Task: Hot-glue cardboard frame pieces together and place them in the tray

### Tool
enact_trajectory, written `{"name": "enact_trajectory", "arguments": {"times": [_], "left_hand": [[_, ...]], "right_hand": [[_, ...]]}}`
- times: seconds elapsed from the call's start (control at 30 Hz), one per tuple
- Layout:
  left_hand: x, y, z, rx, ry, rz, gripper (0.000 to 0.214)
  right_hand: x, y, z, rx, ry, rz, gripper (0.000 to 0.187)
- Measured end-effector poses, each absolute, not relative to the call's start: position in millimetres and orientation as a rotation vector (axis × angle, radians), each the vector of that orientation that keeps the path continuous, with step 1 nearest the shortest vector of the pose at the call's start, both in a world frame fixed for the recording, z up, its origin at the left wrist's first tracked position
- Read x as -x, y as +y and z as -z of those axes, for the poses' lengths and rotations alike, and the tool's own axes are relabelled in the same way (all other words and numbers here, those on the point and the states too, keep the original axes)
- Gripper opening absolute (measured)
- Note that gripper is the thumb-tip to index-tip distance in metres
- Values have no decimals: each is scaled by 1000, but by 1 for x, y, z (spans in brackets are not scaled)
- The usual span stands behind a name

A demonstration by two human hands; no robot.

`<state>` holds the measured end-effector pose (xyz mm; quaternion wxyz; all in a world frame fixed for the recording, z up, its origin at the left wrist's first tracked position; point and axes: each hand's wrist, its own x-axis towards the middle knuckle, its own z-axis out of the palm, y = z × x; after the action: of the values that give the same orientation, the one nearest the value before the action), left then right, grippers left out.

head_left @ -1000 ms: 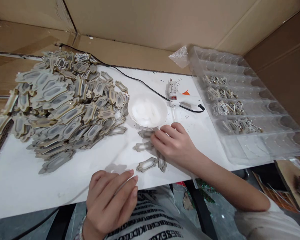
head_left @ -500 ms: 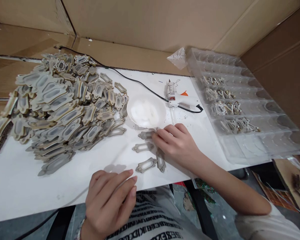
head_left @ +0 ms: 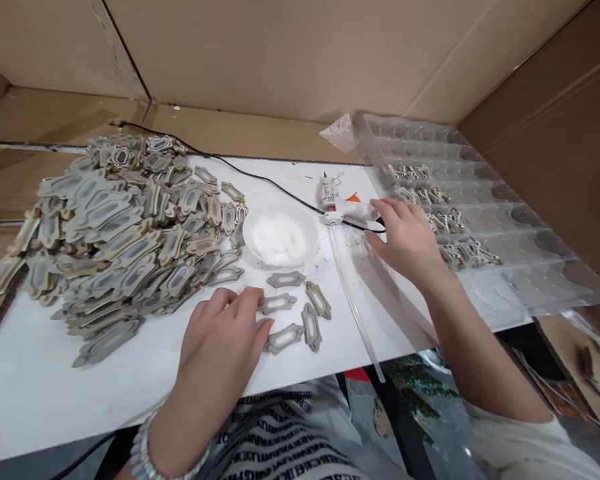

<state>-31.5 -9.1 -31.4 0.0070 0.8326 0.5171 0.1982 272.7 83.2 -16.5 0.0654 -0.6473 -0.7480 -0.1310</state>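
Observation:
My left hand (head_left: 225, 333) lies flat on the white table (head_left: 55, 393), fingers spread, its fingertips touching one of several loose grey-and-tan frame pieces (head_left: 296, 308). My right hand (head_left: 405, 237) reaches to the white glue gun (head_left: 337, 200), with its fingers curled about the handle. A clear glue stick (head_left: 353, 297) juts from the gun's rear toward the table's front edge. A white bowl (head_left: 281, 237) sits between the loose pieces and the gun.
A big heap of the same frame pieces (head_left: 115, 227) covers the table's left half. A clear compartment tray (head_left: 475, 220) with ornate cutouts lies on the right. The gun's black cord (head_left: 240, 173) runs back left. Cardboard walls (head_left: 280, 53) enclose the back and right.
My right hand left the loose pieces and moved right to the glue gun. My left hand moved forward from the table edge onto the loose pieces.

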Motion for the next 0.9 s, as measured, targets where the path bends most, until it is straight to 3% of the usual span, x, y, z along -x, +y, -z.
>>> {"name": "enact_trajectory", "arguments": {"times": [0.13,0.3,0.43,0.6,0.9], "left_hand": [[23,-3,30,-2628,1612,-533,27],[23,4,31,-2682,1525,-585,15],[20,9,26,-2761,1442,-553,24],[10,13,20,-2689,1492,-266,38],[7,14,18,-2640,1502,-174,35]], "right_hand": [[-264,109,12,2161,-2408,143,59],[-255,127,12,2167,-2420,135,59],[-255,129,16,2150,-2396,118,61],[-258,131,22,2100,-2342,72,58],[-266,138,30,1940,-2123,-71,53]]}}
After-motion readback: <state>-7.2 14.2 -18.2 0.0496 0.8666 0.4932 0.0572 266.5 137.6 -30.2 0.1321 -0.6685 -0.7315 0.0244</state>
